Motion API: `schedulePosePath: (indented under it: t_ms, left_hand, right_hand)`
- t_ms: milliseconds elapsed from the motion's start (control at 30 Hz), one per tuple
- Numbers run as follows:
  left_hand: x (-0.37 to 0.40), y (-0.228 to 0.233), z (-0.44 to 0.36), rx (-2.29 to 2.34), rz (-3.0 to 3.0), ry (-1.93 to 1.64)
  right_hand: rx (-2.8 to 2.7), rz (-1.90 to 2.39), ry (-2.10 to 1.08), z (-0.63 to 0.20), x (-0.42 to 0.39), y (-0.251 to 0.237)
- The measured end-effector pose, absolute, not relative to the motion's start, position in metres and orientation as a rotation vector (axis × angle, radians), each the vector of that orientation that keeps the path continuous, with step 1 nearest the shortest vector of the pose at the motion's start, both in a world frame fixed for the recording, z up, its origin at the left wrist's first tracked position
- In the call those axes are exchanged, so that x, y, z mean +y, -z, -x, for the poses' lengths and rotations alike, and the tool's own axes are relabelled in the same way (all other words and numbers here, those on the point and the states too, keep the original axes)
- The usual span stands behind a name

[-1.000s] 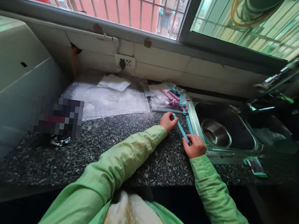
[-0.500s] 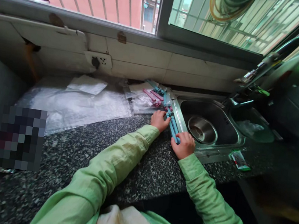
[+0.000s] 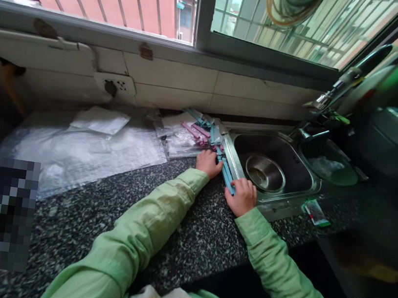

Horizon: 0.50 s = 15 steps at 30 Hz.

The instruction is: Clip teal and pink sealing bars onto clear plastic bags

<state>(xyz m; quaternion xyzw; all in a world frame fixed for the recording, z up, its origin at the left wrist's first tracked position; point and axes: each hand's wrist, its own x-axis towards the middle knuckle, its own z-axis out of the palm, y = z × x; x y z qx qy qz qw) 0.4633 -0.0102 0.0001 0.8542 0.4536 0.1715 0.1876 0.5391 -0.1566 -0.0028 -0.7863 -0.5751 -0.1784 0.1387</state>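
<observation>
Head view: left hand (image 3: 209, 163) and right hand (image 3: 242, 197) pinched opposite ends of long blue plastic sealing clips (image 3: 226, 172) on the speckled granite counter (image 3: 102, 204), beside the steel sink (image 3: 274, 167). Gathering looked partial; pink clips (image 3: 196, 132) lay uncollected on clear plastic bags (image 3: 181, 139).

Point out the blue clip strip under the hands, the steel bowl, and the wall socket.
blue clip strip (image 3: 225, 174), head view, middle of strip.
steel bowl (image 3: 265, 173), head view, inside bottom.
wall socket (image 3: 114, 86), head view, faceplate.
</observation>
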Motion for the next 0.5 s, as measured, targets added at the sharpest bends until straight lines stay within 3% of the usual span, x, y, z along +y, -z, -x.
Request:
schedulePosePath:
  t_ms: [500]
  left_hand:
    - [-0.0099,0.0013,-0.4632,1.245,-2.45,-0.503]
  right_hand:
    - [-1.652,2.285,0.499,-0.5364,-0.1564,0.0031]
